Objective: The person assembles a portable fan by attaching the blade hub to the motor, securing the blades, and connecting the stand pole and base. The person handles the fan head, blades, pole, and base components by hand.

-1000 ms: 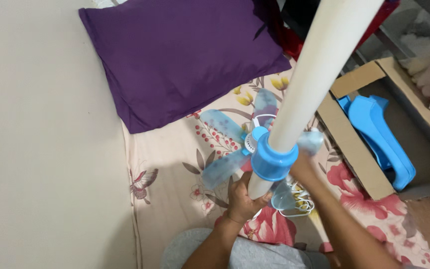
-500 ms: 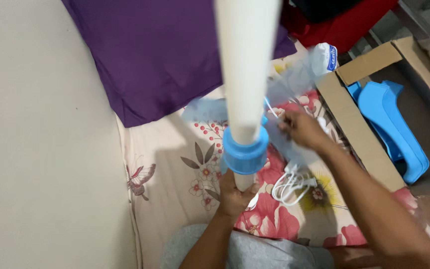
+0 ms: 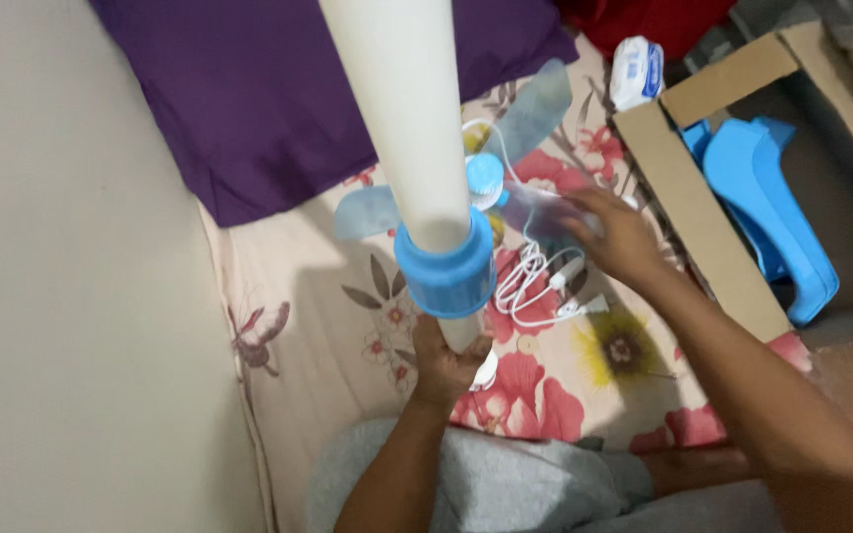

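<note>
My left hand (image 3: 443, 361) grips the lower end of a long cream-white tube (image 3: 399, 109) that rises toward the camera. A light blue plastic collar (image 3: 445, 271) rings the tube just above that hand. Behind the tube lies a translucent blue fan blade set (image 3: 510, 168) with a round blue hub, on the flowered sheet. My right hand (image 3: 616, 233) reaches across to one of its blades, fingers on it. A coiled white power cord with a plug (image 3: 543, 279) lies beside that hand.
A purple pillow (image 3: 269, 89) lies at the back against a beige wall (image 3: 61, 266). At the right, an open cardboard box (image 3: 703, 227) holds a blue plastic part (image 3: 772, 212). A white and blue packet (image 3: 639, 69) sits by the box. Grey trousers (image 3: 486, 489) cover my legs below.
The tube has swung left across the view. My right hand has carried the blade set away from the tube's end and down onto the sheet farther back. The cord now lies uncovered.
</note>
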